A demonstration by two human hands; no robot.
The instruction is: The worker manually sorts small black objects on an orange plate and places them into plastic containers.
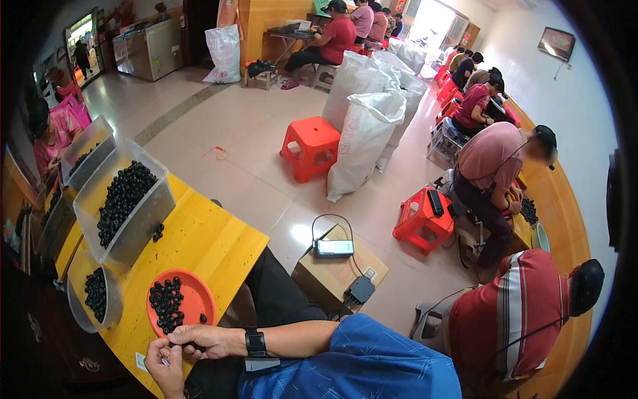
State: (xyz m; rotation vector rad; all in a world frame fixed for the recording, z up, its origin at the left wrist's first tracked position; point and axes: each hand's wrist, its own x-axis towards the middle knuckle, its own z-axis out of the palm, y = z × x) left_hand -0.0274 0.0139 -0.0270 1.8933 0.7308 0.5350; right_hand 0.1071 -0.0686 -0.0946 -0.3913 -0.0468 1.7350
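Observation:
My left hand (164, 367) and my right hand (207, 340) meet at the near rim of a round orange-red plastic bowl (207, 292). Both have their fingertips pinched together, thumbs and fingers close to touching. Whatever sits between them is too small or hidden to name. Inside the bowl lie many small, shiny black round pieces (166, 300), mostly toward its left side. A single black piece (203, 318) rests apart near the bowl's right edge. A dark band with a square face is on my right wrist.
On the yellow table (219, 229) stand a large translucent bin (159, 193) and a smaller tub (114, 312), both holding black pieces. A cardboard box (312, 276) with a device and cables is on the floor. Red stools (312, 143), white sacks (365, 133) and seated people are beyond.

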